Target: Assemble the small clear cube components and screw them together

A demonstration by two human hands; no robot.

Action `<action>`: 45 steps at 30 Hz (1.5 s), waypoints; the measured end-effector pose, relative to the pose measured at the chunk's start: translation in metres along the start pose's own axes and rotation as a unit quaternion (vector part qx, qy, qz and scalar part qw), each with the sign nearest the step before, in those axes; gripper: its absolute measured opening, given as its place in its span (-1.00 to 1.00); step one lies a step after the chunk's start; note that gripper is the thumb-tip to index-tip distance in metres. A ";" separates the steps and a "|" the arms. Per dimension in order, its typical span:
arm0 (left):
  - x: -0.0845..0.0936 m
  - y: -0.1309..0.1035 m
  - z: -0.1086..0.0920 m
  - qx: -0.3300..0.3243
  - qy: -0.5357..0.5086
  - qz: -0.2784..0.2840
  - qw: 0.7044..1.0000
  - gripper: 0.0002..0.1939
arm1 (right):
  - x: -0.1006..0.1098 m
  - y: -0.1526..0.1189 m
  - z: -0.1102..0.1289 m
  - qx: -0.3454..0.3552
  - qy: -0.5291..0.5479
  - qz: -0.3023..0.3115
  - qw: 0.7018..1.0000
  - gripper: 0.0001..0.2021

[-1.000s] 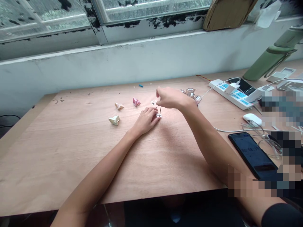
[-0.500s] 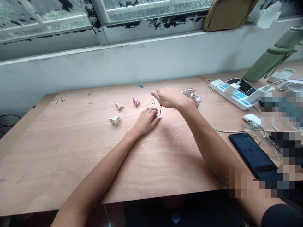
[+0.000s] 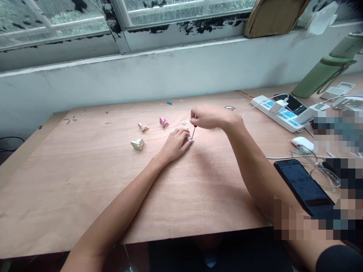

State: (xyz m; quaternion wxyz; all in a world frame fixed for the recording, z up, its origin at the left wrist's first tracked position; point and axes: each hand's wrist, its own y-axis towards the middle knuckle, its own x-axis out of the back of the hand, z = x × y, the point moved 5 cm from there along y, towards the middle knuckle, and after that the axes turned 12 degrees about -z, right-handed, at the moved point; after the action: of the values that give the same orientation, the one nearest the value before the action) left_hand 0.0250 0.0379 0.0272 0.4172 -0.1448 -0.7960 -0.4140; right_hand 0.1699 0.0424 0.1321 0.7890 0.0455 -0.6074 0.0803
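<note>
My right hand (image 3: 208,116) is closed around the handle of a small red-handled screwdriver (image 3: 194,132). Its thin metal shaft slants down to a small white part (image 3: 191,139) on the wooden table. My left hand (image 3: 177,141) lies low on the table, its thumb and fingers closed on that white part and holding it down. Just behind the fingers lies a small flat white piece (image 3: 185,122). To the left are a pink piece (image 3: 163,122), a peach piece (image 3: 143,127) and a cream piece (image 3: 137,144).
A tiny blue piece (image 3: 169,102) lies near the wall. Behind my right wrist shows a clear hexagonal container (image 3: 229,108). On the right are a power strip (image 3: 279,113) with cables, a green bottle (image 3: 323,70), a white mouse (image 3: 302,143) and a phone (image 3: 303,187).
My right hand has shifted slightly right and its fingers have curled round the screwdriver handle. The shaft leans more to the right. My forearm covers more of the clear containers. My left hand stays put.
</note>
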 end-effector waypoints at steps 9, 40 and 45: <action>0.000 -0.001 0.000 0.000 0.000 0.002 1.000 -0.83 | -0.003 0.002 0.007 0.020 -0.016 -0.011 1.000 -0.72; 0.000 0.000 -0.001 0.008 -0.004 0.008 1.000 -0.82 | 0.002 -0.001 0.006 0.018 0.013 -0.010 1.000 -0.62; 0.000 0.000 -0.001 0.008 0.000 0.008 1.000 -0.81 | 0.000 0.001 0.007 0.034 -0.007 -0.008 0.999 -0.70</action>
State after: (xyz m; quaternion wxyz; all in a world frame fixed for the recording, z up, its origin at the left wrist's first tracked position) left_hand 0.0254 0.0373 0.0269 0.4219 -0.1481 -0.7978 -0.4044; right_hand 0.1633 0.0418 0.1341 0.7836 0.0779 -0.6091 0.0944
